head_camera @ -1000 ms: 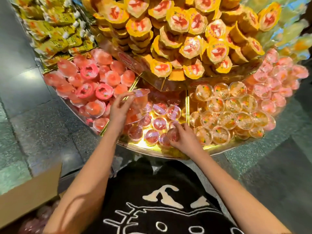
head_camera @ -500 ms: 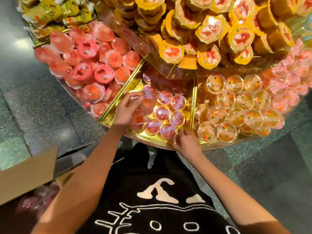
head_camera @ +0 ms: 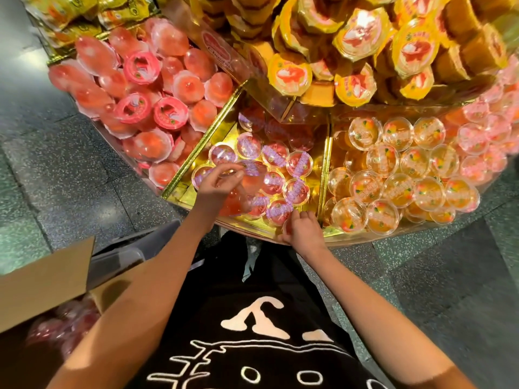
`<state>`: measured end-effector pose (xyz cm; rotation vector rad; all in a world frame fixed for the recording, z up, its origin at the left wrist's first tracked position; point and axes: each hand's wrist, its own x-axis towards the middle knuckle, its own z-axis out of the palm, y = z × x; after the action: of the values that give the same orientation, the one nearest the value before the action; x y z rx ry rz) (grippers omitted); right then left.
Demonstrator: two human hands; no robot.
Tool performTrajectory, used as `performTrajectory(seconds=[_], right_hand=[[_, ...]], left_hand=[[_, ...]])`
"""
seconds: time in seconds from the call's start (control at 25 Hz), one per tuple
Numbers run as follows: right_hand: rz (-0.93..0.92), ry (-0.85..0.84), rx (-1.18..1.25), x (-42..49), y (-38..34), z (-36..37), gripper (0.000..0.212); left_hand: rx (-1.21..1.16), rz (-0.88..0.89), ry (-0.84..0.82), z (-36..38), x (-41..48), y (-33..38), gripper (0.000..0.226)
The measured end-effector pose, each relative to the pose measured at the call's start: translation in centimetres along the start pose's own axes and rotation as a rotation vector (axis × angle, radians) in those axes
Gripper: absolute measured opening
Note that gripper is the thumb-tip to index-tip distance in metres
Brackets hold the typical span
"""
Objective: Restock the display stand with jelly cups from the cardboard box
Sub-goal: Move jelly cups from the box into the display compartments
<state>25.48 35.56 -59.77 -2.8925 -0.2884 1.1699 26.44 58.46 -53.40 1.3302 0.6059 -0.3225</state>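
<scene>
The round display stand (head_camera: 179,189) has gold-lined compartments. Its middle compartment holds several red jelly cups with purple-printed lids (head_camera: 297,190). My left hand (head_camera: 216,186) grips a stack of these red jelly cups (head_camera: 247,178) at the compartment's left side. My right hand (head_camera: 302,228) is at the stand's front rim, fingers curled on a cup (head_camera: 280,211) at the front of the pile. The cardboard box (head_camera: 45,279) stands open at lower left, with red cups (head_camera: 61,324) dimly visible inside.
Left compartment is piled with pink-red jelly cups (head_camera: 146,108). Right compartment holds orange fruit jelly cups (head_camera: 393,169), and pink cups (head_camera: 483,136) lie further right. Yellow-lidded cups (head_camera: 365,46) heap on the upper tier. Dark speckled stone floor (head_camera: 56,164) surrounds the stand.
The view has tilted down and closer to the stand. My left hand has lowered its stack of cups into the middle compartment. My right hand stays at the front cups.
</scene>
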Motion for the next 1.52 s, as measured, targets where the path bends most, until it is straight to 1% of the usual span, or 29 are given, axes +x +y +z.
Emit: performTrajectory(seconds=[0.08, 0.2, 0.28, 0.36, 0.44, 0.52, 0.6, 0.72, 0.88, 0.92, 1.08, 1.2, 1.24, 1.32, 1.36, 1.4, 1.48, 1.52], right_hand=[[0.015, -0.027, 0.063, 0.6, -0.1, 0.3, 0.07], [0.011, -0.056, 0.143, 1.2, -0.1, 0.5, 0.066], [0.006, -0.041, 0.193, 1.1, 0.0, 0.8, 0.064], [0.026, -0.022, 0.248, 1.1, 0.1, 1.2, 0.062], [0.073, 0.0, 0.296, 1.3, -0.3, 1.3, 0.06], [0.135, 0.032, 0.336, 1.7, -0.8, 1.1, 0.063], [0.141, 0.036, 0.26, 2.1, -0.9, 1.1, 0.068], [0.117, -0.055, 0.138, 2.5, -0.7, 1.4, 0.078], [0.115, -0.01, 0.137, 2.7, -0.5, 1.9, 0.067], [0.119, -0.019, 0.157, 2.6, -0.5, 1.8, 0.07], [0.148, -0.071, 0.199, 3.0, -1.0, 1.7, 0.092], [0.19, -0.078, 0.278, 2.0, -1.1, 2.0, 0.097], [0.193, -0.043, 0.253, 1.3, -1.1, 2.0, 0.092], [0.204, 0.064, 0.171, 0.3, -1.9, 1.7, 0.069], [0.203, 0.118, 0.17, 0.3, -2.6, 1.2, 0.059], [0.163, 0.175, 0.21, 0.4, -3.5, 0.6, 0.054], [-0.033, 0.253, 0.326, 1.6, -5.9, -0.2, 0.052], [-0.157, 0.276, 0.34, 2.4, -7.2, -0.6, 0.053]], left_hand=[[0.007, -0.026, -0.007, 0.6, -0.3, -0.2, 0.015], [0.06, -0.011, -0.046, 1.2, -0.6, -0.4, 0.013], [0.075, -0.005, -0.069, 1.4, -0.8, -0.6, 0.012], [0.04, -0.024, -0.068, 1.4, -1.0, -0.8, 0.01], [0.033, -0.028, -0.05, 1.3, -1.1, -1.2, 0.01], [0.045, -0.029, -0.025, 1.2, -0.9, -1.8, 0.011], [0.049, -0.023, 0.005, 0.9, -0.7, -2.1, 0.013], [0.012, -0.022, 0.021, 0.5, -0.6, -2.4, 0.012], [-0.003, 0.02, 0.003, 0.3, -0.7, -2.2, 0.011], [-0.017, 0.015, 0.011, 0.2, -0.7, -2.2, 0.012], [-0.075, -0.043, 0.055, -0.1, -0.8, -1.8, 0.011], [-0.057, -0.063, 0.077, -0.4, -0.8, -1.7, 0.01], [-0.054, -0.07, 0.068, -0.8, -0.9, -1.7, 0.011], [-0.009, -0.056, 0.048, -2.5, -1.2, -1.4, 0.016], [0.034, -0.032, 0.049, -3.5, -1.2, -1.3, 0.016], [0.076, -0.006, 0.076, -4.7, -1.2, -1.2, 0.016], [0.101, 0.057, 0.168, -6.9, -1.1, -0.7, 0.016], [0.076, 0.08, 0.209, -7.7, -1.0, -0.5, 0.016]])
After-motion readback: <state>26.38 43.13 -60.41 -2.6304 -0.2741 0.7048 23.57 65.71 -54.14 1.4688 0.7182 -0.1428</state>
